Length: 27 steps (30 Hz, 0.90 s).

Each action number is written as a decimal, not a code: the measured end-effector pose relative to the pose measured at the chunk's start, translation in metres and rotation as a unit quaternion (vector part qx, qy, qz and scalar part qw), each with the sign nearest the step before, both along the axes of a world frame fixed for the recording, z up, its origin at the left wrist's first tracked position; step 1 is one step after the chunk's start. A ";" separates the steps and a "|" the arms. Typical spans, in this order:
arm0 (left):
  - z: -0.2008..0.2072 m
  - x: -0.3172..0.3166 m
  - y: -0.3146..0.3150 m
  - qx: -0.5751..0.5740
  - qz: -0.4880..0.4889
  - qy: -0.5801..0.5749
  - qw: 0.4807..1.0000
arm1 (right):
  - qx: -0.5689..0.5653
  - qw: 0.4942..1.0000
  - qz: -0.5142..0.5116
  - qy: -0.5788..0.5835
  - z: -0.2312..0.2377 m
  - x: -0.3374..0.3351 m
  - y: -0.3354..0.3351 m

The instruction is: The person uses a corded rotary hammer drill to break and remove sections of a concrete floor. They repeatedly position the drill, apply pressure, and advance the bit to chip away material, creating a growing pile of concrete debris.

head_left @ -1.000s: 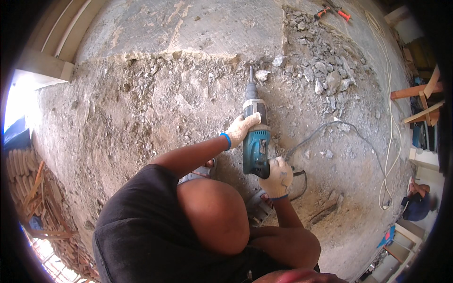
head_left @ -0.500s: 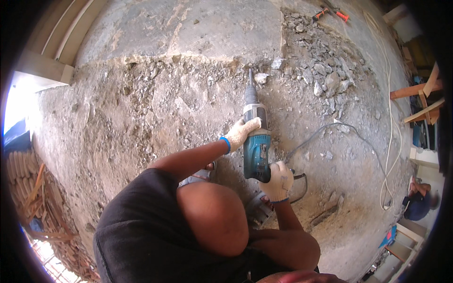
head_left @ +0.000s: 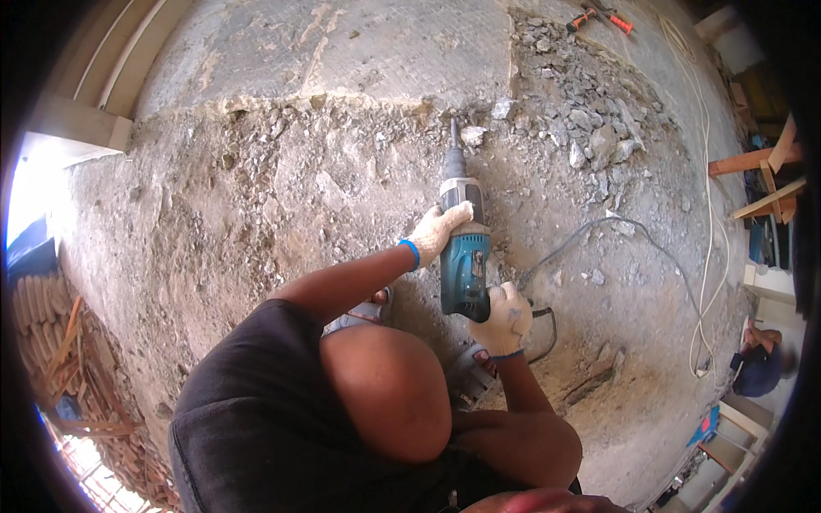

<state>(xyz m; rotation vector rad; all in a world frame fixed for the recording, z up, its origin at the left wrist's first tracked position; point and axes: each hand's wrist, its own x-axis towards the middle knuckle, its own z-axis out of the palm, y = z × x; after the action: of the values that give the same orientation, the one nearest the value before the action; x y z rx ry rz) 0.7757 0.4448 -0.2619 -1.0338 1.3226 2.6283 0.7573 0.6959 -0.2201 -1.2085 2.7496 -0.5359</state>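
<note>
Since a second ago the teal rotary hammer has crept a little toward the broken edge of the concrete, and both gloved hands have gone with it. Nearest the body, the right hand is clenched around the rear handle, where a dark cord loops away to the right. Just ahead, the left hand grasps the front of the tool's body — fingers wrapped over the top. The hammer lies along the chipped floor, its bit pointing away, tip at the ragged line where rough ground meets the smooth slab. Beyond, to the right, sits a heap of rubble — farther still, orange-handled tools.
</note>
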 end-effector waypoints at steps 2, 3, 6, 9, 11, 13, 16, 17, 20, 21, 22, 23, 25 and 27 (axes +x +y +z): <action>-0.002 -0.001 0.000 -0.003 -0.001 -0.010 1.000 | -0.002 1.000 0.005 0.001 0.001 -0.002 0.000; -0.003 -0.001 -0.001 -0.004 -0.002 -0.006 1.000 | -0.004 1.000 0.005 0.002 0.001 -0.002 0.000; -0.005 -0.001 -0.002 0.003 -0.002 0.008 1.000 | -0.016 1.000 0.007 0.006 0.002 -0.003 -0.001; -0.005 -0.001 -0.001 0.006 0.005 0.011 1.000 | -0.031 0.999 0.008 0.002 0.001 -0.003 -0.002; -0.006 -0.002 -0.001 -0.001 0.019 0.006 1.000 | -0.033 0.999 0.010 0.002 0.000 -0.004 -0.002; -0.006 -0.003 -0.001 0.005 0.008 0.013 1.000 | -0.019 1.000 0.006 -0.001 0.000 -0.004 -0.002; -0.010 -0.005 -0.003 -0.001 0.006 0.011 1.000 | -0.034 0.999 0.010 0.015 0.000 -0.005 -0.003; -0.012 -0.004 -0.003 -0.002 0.007 0.009 1.000 | -0.033 0.999 0.008 0.015 0.000 -0.005 -0.003; -0.019 -0.006 -0.006 0.015 -0.002 0.021 1.000 | -0.033 0.999 0.009 0.022 0.001 -0.006 -0.006; -0.021 -0.007 -0.006 0.016 0.002 0.024 1.000 | -0.035 0.999 0.011 0.027 0.002 -0.006 -0.007; -0.023 -0.008 -0.006 0.018 0.010 0.021 1.000 | -0.035 0.999 0.014 0.032 0.003 -0.007 -0.007; -0.024 -0.009 -0.006 0.020 0.013 0.016 1.000 | -0.033 0.999 0.014 0.032 0.003 -0.009 -0.008; -0.024 -0.011 -0.007 0.036 0.012 0.030 0.999 | -0.024 0.999 0.014 0.027 0.006 -0.012 -0.011; -0.021 -0.015 -0.006 0.043 0.012 0.036 0.998 | -0.014 1.000 0.004 0.008 0.008 -0.015 -0.012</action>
<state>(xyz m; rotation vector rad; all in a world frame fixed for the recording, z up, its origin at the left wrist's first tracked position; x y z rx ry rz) 0.7610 0.4390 -0.2834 -0.9580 1.2047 2.7370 0.7427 0.6838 -0.2122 -1.2357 2.7576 -0.5696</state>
